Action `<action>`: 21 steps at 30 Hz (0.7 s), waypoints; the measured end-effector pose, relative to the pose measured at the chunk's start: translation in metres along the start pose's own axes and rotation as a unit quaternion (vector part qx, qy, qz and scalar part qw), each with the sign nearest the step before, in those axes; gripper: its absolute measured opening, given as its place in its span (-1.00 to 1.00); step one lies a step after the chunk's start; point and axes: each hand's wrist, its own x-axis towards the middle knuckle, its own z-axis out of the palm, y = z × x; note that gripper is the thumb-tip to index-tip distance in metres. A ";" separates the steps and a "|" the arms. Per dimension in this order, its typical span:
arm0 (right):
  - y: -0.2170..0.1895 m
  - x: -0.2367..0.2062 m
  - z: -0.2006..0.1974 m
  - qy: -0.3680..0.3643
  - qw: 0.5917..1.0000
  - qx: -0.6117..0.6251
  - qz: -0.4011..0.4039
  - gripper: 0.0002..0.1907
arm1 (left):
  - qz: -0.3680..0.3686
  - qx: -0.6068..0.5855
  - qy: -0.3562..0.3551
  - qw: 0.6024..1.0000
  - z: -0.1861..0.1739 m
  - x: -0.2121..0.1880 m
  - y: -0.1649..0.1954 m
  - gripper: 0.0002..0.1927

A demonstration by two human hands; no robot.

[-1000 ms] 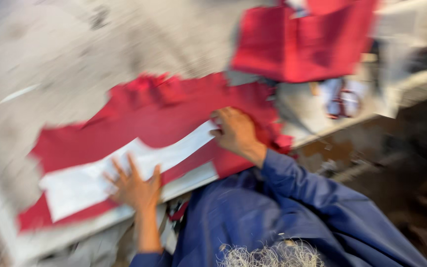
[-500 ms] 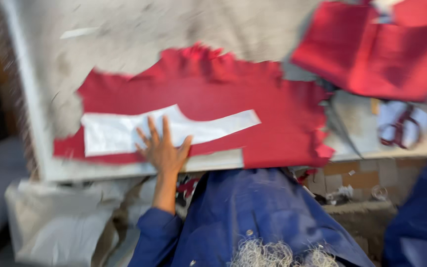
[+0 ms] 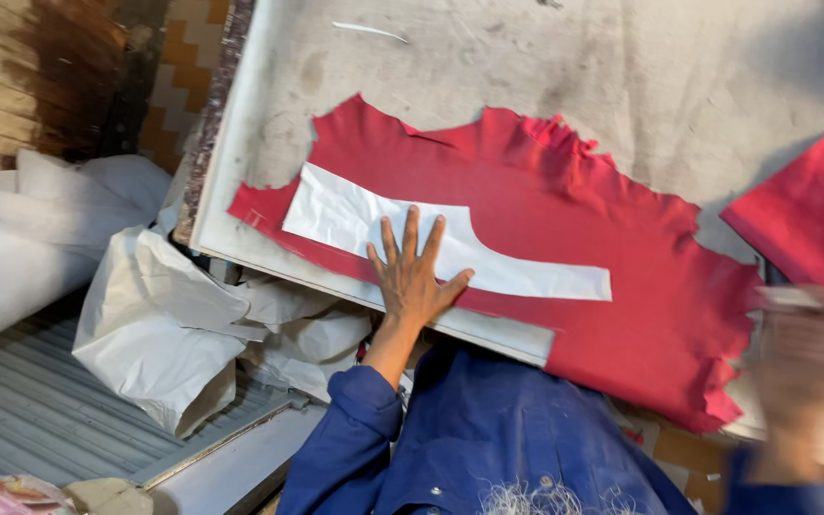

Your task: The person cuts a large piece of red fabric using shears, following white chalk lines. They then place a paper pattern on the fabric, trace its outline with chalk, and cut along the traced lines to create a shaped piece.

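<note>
So far, our left hand point(image 3: 415, 277) lies flat with fingers spread — palm down on the white paper pattern point(image 3: 402, 238), which it pins against the red leather hide point(image 3: 565, 229). The hide is spread over the grey, scuffed worktable point(image 3: 526, 67), its ragged edges uncut all round, with one corner drooping off the near edge of the table toward our blue sleeve point(image 3: 355, 420).

Our right hand point(image 3: 803, 372) is a blur at the right edge of the view; it seems to hold something thin and pale, but we cannot tell what, nor whether the fingers are closed or loose. Beyond it a second red piece point(image 3: 813, 215) sits on the table, well apart from the pattern.

As we judge it, the laying-out is done: hide flat, pattern placed and held. No traced line or cut shows along the pattern's edge, so the marking and cutting appear not yet made — though the blur could hide a faint mark. Crumpled white paper bags point(image 3: 164, 324) lie on the floor below the table's left end.
</note>
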 end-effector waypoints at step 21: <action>-0.147 -0.035 0.278 -0.276 0.925 0.093 -0.245 -0.79 | -0.025 -0.032 0.085 0.996 -0.017 0.040 -0.145 -0.06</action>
